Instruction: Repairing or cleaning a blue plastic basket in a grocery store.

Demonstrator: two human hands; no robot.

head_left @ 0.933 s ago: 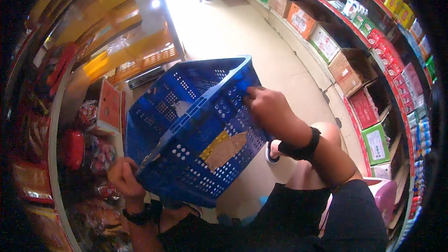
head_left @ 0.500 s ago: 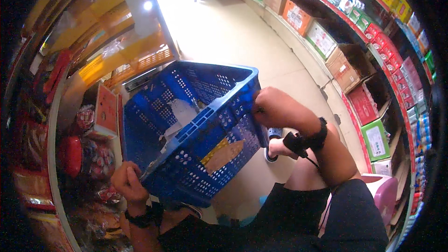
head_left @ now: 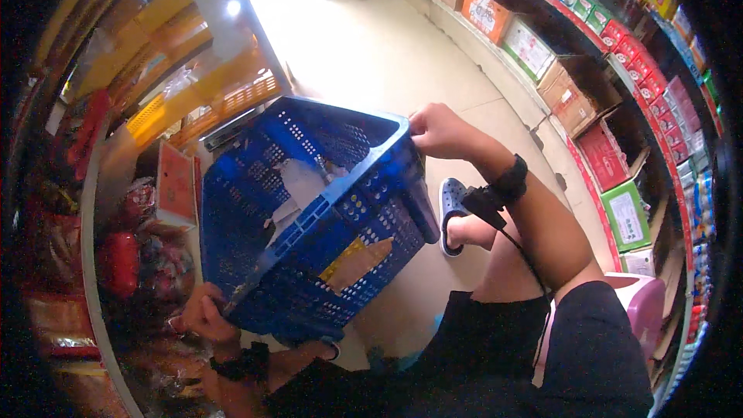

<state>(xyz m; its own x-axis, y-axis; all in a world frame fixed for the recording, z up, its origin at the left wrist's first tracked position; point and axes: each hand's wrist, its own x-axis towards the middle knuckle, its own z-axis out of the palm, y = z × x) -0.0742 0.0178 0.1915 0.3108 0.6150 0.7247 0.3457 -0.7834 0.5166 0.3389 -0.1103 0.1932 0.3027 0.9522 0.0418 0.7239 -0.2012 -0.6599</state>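
Note:
A large blue perforated plastic crate (head_left: 364, 240) is tilted in front of me, its open top facing away to the upper left. My left hand (head_left: 207, 315) grips its near left corner, fingers curled over the rim. At the far right corner my right hand (head_left: 443, 131) is closed on the rim. Inside lie torn pale scraps of paper or cardboard (head_left: 298, 183). On the crate's near wall sticks a torn yellow and tan label (head_left: 356, 265). Black straps circle both my wrists.
Shelves with small boxes (head_left: 631, 54) and cartons (head_left: 565, 97) line the right side. Bagged goods (head_left: 159, 263) and a red carton (head_left: 176, 186) fill the left shelf, beside yellow baskets (head_left: 232, 97). Pale floor (head_left: 371, 39) runs ahead. A pink and white stool (head_left: 642, 302) is under me.
The crate has shifted slightly left and down toward me. My right hand has moved up and left with its corner, and more of my clog shows.

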